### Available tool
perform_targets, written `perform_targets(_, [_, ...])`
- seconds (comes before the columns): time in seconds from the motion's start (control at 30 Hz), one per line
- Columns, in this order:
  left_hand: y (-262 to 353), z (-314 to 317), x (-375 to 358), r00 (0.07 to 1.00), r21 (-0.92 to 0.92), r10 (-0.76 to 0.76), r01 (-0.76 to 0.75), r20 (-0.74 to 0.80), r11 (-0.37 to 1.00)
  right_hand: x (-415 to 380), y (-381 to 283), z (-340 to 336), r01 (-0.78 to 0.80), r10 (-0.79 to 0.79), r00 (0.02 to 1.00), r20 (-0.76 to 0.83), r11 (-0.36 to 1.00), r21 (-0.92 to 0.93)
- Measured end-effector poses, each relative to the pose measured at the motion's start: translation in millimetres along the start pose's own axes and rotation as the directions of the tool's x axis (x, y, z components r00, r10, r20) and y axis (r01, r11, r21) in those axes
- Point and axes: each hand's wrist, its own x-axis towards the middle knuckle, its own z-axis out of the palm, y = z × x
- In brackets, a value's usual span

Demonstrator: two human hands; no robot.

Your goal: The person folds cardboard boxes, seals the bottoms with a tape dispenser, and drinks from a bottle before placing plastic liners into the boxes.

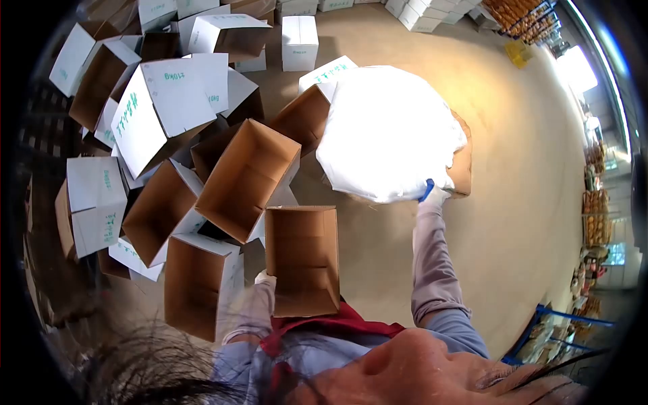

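My right hand (432,197), gloved, fingers closed on edge of white bag (388,131), frame centre-top. My left hand (264,277) against open brown box (302,260); finger state unclear.

Boxes (202,169) left; bare floor (526,202) right

A warehouse or packing floor: a heap of open cardboard cartons (246,177) with white printed outsides crowds the nine to twelve o'clock area on a bare concrete floor (520,202). Stacked white boxes (425,13) sit at twelve, loaded racks (523,17) at one o'clock, stocked shelves (595,216) at three.
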Motion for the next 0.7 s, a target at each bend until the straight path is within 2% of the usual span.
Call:
perform_targets(0.03, [16.4, -24.5, -29.4, 1.0, -0.018, -0.019, 0.019, 0.002, 1.0, 5.7, -7.9, -8.3, -0.119, 0.104, 0.984, 0.142, 0.987, 0.106])
perform_targets(0.1, [-9.9, -9.7, -31.7, 1.0, -0.065, -0.021, 0.02, -0.012, 0.998, 32.6, -3.3, -18.8, -0.071, 0.014, 0.951, 0.308, 0.982, 0.177])
perform_targets(0.13, [-29.9, 3.0, -36.5, 0.997, -0.17, 0.003, -0.016, -0.077, 0.985, 36.9, -7.8, -22.7, -0.021, -0.02, 0.95, 0.31, 0.992, 0.126])
perform_targets(0.17, [-50.5, 16.4, -41.4, 0.989, -0.264, 0.019, -0.058, -0.147, 0.963, 79.9, 16.4, -35.1, -0.042, -0.006, 0.91, 0.415, 0.993, 0.107])
perform_targets(0.2, [-60.7, 22.9, -46.1, 0.987, -0.354, 0.022, -0.078, -0.159, 0.932, 55.8, -4.5, -29.9, 0.054, -0.079, 0.904, 0.419, 0.996, 0.072])
perform_targets(0.23, [-65.9, 27.0, -41.7, 0.988, -0.361, 0.015, -0.07, -0.153, 0.93, 32.4, -31.2, -24.1, 0.155, -0.157, 0.892, 0.425, 0.987, 0.04])
perform_targets(0.3, [-70.7, 29.9, -45.7, 0.991, -0.361, -0.018, -0.03, -0.131, 0.932, 45.4, -42.8, -14.4, 0.08, -0.125, 0.857, 0.501, 0.991, 0.11])
perform_targets(0.33, [-80.9, 44.2, -32.1, 0.989, -0.383, -0.017, -0.04, -0.144, 0.923, 67.9, -43.8, -11.1, 0.44, -0.375, 0.65, 0.661, 0.895, 0.075])
perform_targets(0.37, [-76.0, 46.6, -36.5, 0.989, -0.393, -0.032, -0.027, -0.141, 0.919, 88.9, -49.0, -2.1, 0.237, -0.117, 0.731, 0.672, 0.968, -0.089])
perform_targets(0.47, [-36.3, 44.8, -51.8, 0.96, -0.312, -0.073, -0.016, -0.271, 0.95, 137.9, -40.2, 29.8, 0.279, -0.142, 0.773, 0.618, 0.951, -0.131])
perform_targets(0.5, [-23.0, 36.9, -62.9, 0.97, -0.288, -0.144, 0.084, -0.194, 0.954, 152.9, -41.4, 38.2, 0.398, -0.147, 0.806, 0.573, 0.852, -0.341])
perform_targets(0.53, [-25.9, 37.7, -71.0, 0.972, -0.333, -0.167, 0.104, -0.166, 0.937, 145.2, -48.0, 46.5, 0.554, -0.293, 0.794, 0.532, 0.709, -0.437])
perform_targets(0.57, [-25.1, 38.6, -73.9, 0.972, -0.383, -0.184, 0.117, -0.144, 0.916, 136.6, -55.2, 54.9, 0.645, -0.432, 0.764, 0.479, 0.528, -0.552])
perform_targets(0.6, [-24.0, 36.7, -77.4, 0.969, -0.387, -0.203, 0.135, -0.141, 0.912, 89.5, -82.5, 75.3, 0.753, -0.667, 0.609, 0.428, 0.319, -0.575])
perform_targets(0.63, [-26.4, 38.3, -81.3, 0.965, -0.392, -0.225, 0.157, -0.133, 0.906, 23.0, -123.0, 94.5, 0.876, -0.654, 0.442, 0.614, 0.168, -0.452])
perform_targets(0.67, [-35.5, 55.2, -75.9, 0.96, -0.439, -0.192, 0.087, -0.202, 0.894, -26.2, -146.0, 120.8, 0.982, -0.602, 0.165, 0.781, 0.029, -0.184])
perform_targets(0.7, [-31.8, 56.5, -80.1, 0.961, -0.442, -0.198, 0.097, -0.19, 0.892, -71.7, -146.3, 148.4, 0.988, -0.622, -0.152, 0.768, -0.091, 0.121])
